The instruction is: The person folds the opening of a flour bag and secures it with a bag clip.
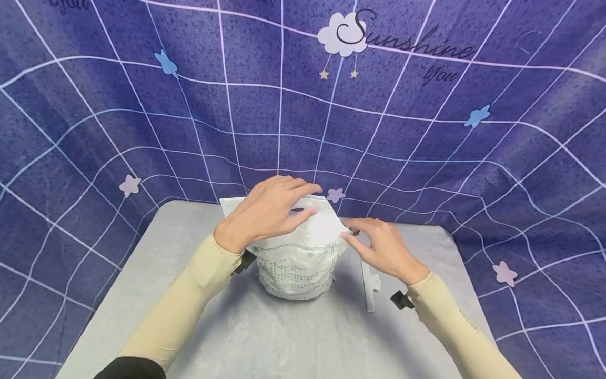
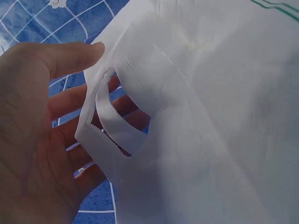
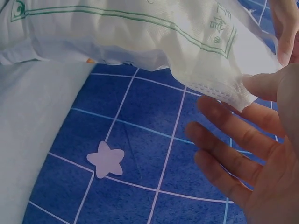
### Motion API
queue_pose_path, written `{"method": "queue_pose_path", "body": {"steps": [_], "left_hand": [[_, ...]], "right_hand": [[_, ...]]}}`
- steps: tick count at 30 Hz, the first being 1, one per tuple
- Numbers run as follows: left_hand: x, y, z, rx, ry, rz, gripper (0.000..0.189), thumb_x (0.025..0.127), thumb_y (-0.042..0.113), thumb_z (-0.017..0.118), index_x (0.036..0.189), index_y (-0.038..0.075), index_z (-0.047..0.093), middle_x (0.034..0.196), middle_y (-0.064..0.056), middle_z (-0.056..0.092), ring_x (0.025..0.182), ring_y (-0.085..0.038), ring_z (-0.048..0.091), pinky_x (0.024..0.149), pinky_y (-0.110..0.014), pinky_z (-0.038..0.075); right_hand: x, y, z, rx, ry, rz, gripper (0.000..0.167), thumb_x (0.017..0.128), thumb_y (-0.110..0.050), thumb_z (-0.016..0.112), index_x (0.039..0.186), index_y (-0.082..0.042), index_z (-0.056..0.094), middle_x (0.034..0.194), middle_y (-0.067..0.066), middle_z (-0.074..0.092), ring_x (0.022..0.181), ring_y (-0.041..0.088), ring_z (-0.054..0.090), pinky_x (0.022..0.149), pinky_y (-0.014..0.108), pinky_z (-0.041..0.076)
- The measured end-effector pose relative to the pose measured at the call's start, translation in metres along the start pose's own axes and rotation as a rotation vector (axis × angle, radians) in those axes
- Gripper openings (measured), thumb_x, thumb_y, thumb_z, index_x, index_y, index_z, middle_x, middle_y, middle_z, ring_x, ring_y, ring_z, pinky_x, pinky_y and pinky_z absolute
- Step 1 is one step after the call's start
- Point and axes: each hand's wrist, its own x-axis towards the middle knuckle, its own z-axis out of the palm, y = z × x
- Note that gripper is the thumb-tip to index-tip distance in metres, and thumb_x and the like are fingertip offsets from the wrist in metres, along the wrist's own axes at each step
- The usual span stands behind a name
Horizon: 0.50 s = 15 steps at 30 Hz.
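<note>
A full white plastic bag (image 1: 295,268) with green printing stands upright on the grey table, its top part flattened and holding a cut-out handle hole. My left hand (image 1: 270,208) lies at the bag's upper left. In the left wrist view, the thumb rests by the bag's edge, and the long fingers (image 2: 70,100) lie loosely behind it, partly seen through the handle hole. With thumb and forefinger, my right hand (image 1: 379,245) pinches the bag's upper right corner. The other fingers (image 3: 229,154) of that hand hang loosely spread below it. What the bag contains is hidden.
The grey table (image 1: 303,342) reaches back to a purple-blue curtain (image 1: 265,105) with a grid and stars. Just right of the bag, a thin white strip (image 1: 369,295) with a scalloped side piece lies on the table, partly under my right hand.
</note>
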Motion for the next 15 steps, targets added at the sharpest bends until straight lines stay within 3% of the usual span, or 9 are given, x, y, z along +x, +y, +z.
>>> {"method": "queue_pose_path", "body": {"steps": [7, 15], "left_hand": [[-0.0005, 0.0015, -0.0004, -0.041, -0.025, 0.003, 0.037, 0.106, 0.033, 0.066, 0.136, 0.013, 0.073, 0.119, -0.002, 0.076, 0.111, -0.025, 0.071, 0.103, -0.042, 0.056], [-0.0001, 0.0022, -0.0024, -0.051, -0.031, -0.002, 0.034, 0.108, 0.03, 0.064, 0.136, 0.014, 0.073, 0.118, -0.002, 0.077, 0.109, -0.025, 0.072, 0.101, -0.042, 0.057]], "right_hand": [[-0.0013, 0.001, -0.0006, 0.008, -0.008, 0.015, 0.029, 0.103, -0.031, 0.073, 0.123, -0.011, 0.08, 0.113, 0.002, 0.08, 0.097, 0.017, 0.075, 0.083, 0.046, 0.062], [-0.0021, 0.0011, -0.0009, 0.034, -0.006, 0.005, 0.024, 0.103, -0.027, 0.074, 0.122, -0.012, 0.08, 0.108, -0.001, 0.08, 0.094, 0.014, 0.073, 0.085, 0.046, 0.061]]}}
